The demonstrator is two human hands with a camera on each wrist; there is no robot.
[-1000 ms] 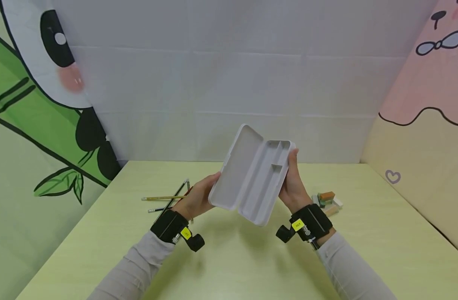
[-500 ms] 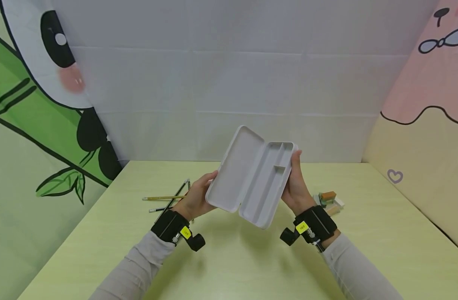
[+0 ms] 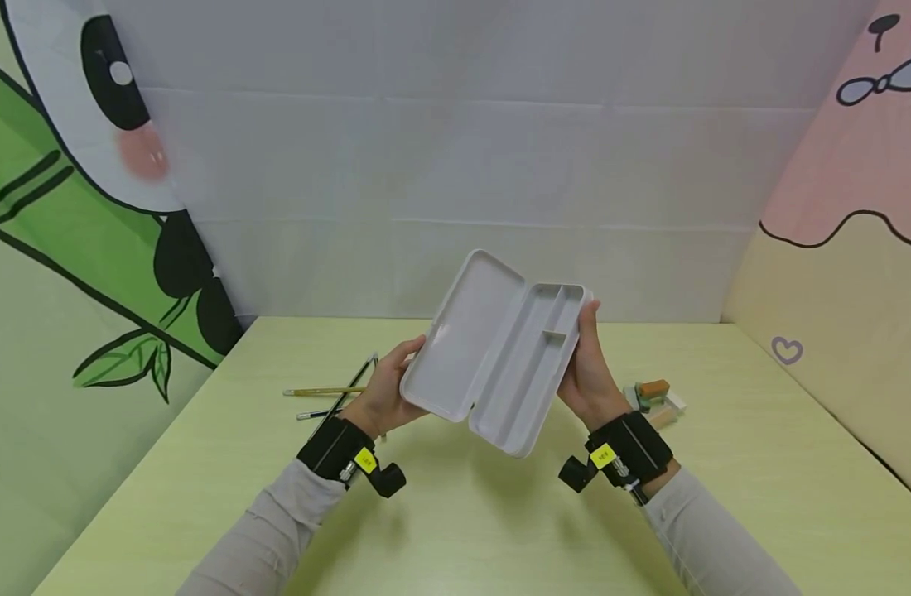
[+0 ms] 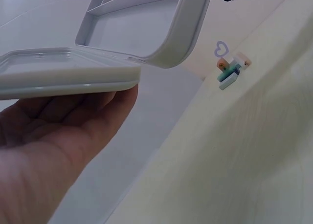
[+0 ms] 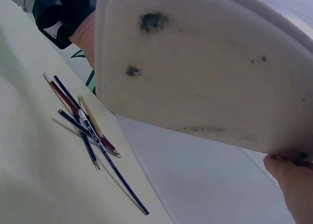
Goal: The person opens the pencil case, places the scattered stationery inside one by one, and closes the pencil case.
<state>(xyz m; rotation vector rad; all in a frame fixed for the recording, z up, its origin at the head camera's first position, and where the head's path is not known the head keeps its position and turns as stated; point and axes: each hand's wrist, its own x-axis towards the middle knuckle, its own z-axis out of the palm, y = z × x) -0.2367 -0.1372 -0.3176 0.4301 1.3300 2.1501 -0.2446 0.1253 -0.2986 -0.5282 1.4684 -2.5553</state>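
Note:
A white plastic pencil case (image 3: 459,339) hangs tilted above the table, its lid swung wide. Dividers split its tray into long and short compartments, and nothing lies in them. My left hand (image 3: 383,393) holds the lid's lower left edge; in the left wrist view its fingers (image 4: 110,111) lie beneath the lid. At the tray's upper right side my right hand (image 3: 591,377) grips the edge, thumb along the rim and the other fingers mostly hidden behind. Dark smudges mark the underside of the case (image 5: 205,82) in the right wrist view.
Several pencils (image 3: 323,391) lie crossed on the table (image 3: 455,530), behind my left hand. Several small blocks that look like erasers (image 3: 654,389) are piled to the right of my right hand. A pale cloth wall (image 3: 455,165) rises behind the table.
The case's lid has shifted slightly left and down, opening a little wider, with my left hand moving along. My right hand has drifted slightly right and down. Both hands keep their hold.

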